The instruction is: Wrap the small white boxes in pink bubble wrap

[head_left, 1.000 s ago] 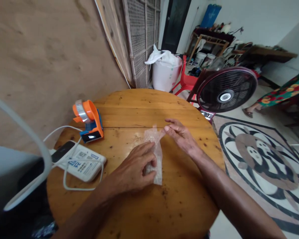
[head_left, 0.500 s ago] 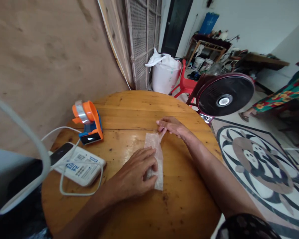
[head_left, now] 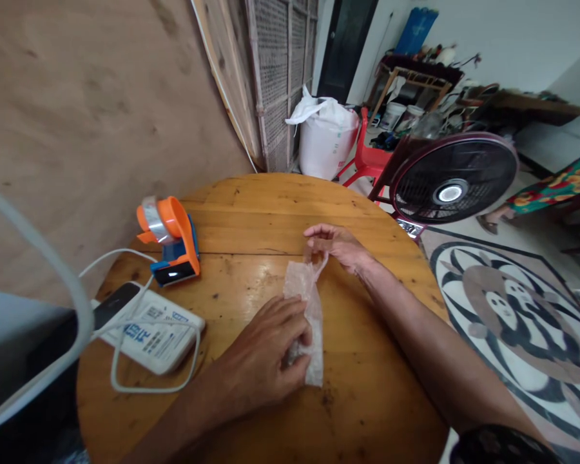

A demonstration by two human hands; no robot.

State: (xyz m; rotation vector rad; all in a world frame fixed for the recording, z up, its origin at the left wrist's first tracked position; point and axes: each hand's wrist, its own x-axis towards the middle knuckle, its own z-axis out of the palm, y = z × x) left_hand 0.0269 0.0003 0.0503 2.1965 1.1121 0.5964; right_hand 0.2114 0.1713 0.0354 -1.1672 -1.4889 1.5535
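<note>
A folded piece of bubble wrap (head_left: pixel 314 322) lies lengthwise on the round wooden table (head_left: pixel 251 219). My left hand (head_left: pixel 275 341) presses down on it from the left, fingers curled over its middle. Just beyond its far end, my right hand (head_left: pixel 338 247) has thumb and fingers closed together. A thin clear strip (head_left: pixel 308 252) hangs from those fingertips to the wrap. Beside it, a narrow twisted flap (head_left: pixel 321 265) of the wrap stands up near my right fingers. Whether the clear strip is tape or plastic film, I cannot tell.
An orange and blue tape dispenser (head_left: pixel 174 238) stands at the table's left. Near it, a white power bank (head_left: pixel 162 328) lies with a looping white cable (head_left: pixel 149 390). A fan (head_left: pixel 452 187), a red chair (head_left: pixel 370 158) and a white sack (head_left: pixel 326 138) stand beyond the table.
The right fingers have shifted slightly away from the wrap's end, and the clear strip now shows between them. The left hand stays on the wrap. The view has turned a little.
</note>
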